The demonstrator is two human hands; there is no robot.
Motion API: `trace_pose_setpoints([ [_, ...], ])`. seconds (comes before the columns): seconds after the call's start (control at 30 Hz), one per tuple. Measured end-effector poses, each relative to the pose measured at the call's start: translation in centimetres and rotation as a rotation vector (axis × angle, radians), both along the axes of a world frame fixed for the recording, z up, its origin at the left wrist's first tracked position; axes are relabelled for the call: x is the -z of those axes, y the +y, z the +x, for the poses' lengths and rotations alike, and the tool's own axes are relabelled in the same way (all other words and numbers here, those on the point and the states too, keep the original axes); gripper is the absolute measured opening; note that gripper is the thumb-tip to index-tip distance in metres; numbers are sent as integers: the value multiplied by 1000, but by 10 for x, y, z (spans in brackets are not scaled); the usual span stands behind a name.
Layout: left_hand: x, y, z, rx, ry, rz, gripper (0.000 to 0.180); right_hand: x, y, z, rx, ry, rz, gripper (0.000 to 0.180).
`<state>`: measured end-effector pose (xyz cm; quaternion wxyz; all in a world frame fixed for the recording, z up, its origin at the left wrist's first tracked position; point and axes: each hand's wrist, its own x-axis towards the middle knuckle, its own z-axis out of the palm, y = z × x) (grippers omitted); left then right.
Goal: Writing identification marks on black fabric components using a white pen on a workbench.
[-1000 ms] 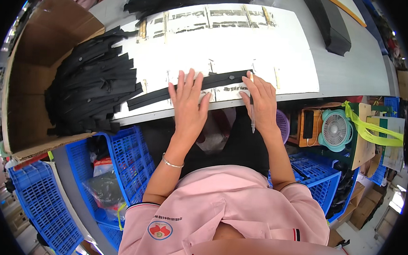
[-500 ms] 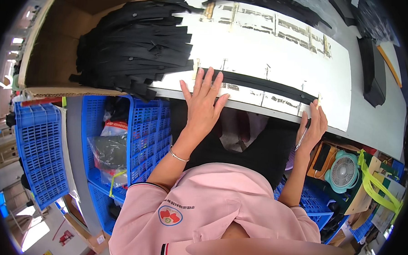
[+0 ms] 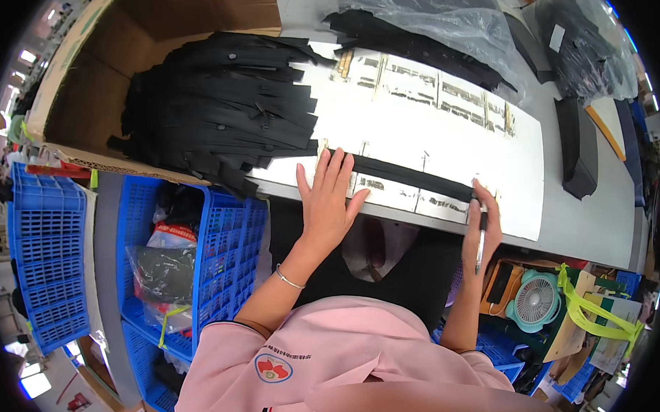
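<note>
A narrow black fabric strip [image 3: 412, 177] lies along the near edge of a white marked board [image 3: 450, 152]. My left hand [image 3: 329, 202] rests flat at the strip's left end, fingers stretched out and thumb apart. At the strip's right end, the fingertips of my right hand [image 3: 485, 220] press down, hiding that end. A slim silver and black pen [image 3: 481, 246] is tucked in the fingers of this hand. Left of the board, a thick pile of similar black strips [image 3: 216, 113] spreads out of a cardboard box, and a small pull-like piece shows on it.
The cardboard box [image 3: 77, 99] stands open at the left. More black strips [image 3: 418, 44] and clear plastic [image 3: 456, 20] lie behind the board. A dark angular block [image 3: 577, 147] sits on the grey table at right. Blue crates [image 3: 229, 246] and a small teal fan [image 3: 536, 300] are below the tabletop.
The view has shifted, so the table appears lower. My right hand has slid left along the strip, and the pen shows more plainly. My left hand stays at the strip's left end.
</note>
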<state>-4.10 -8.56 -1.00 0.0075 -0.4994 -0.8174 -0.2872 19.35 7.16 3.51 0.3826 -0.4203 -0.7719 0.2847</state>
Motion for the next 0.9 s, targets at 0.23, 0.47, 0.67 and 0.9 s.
trace_pose_setpoints([
  [0.23, -2, 4, 0, -5, 12, 65, 66, -21, -12, -105, -299, 340, -528, 23],
  [0.47, -1, 6, -2, -28, 21, 63, 67, 17, -24, -154, -328, 276, -497, 15],
  [0.67, 1, 3, -2, -43, 8, 91, 66, 23, -30, -160, -303, 253, -421, 14],
  [0.9, 3, 4, -1, -51, 37, 111, 67, 25, -29, -160, -291, 156, -390, 14],
])
